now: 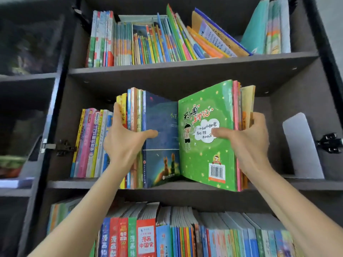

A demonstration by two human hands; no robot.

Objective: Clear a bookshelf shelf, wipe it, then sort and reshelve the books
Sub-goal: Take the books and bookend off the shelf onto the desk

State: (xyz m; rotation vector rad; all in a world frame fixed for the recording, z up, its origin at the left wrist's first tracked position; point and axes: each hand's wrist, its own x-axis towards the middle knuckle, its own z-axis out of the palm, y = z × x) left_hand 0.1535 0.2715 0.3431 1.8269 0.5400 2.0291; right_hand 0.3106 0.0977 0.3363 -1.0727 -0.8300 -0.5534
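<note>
Centrally, a dark grey wooden bookshelf (185, 65) is recorded. On its middle shelf (83, 183) a row of upright colourful books (89, 143) is noted at left. Beside it, two bundles are held splayed in a V at the front lip. The right bundle, fronted by a glossy green cartoon book (207, 145), is clasped by the right hand (248, 143), grip spread wide, thumb on cover, fingers curled behind. The left bundle, fronted by a dark blue night-sky book (161, 145), is clasped likewise by the left hand (126, 143). A white bookend (300, 145) is seen far right.

Head camera, seemingly close, facing bookshelf (185, 69)
</note>
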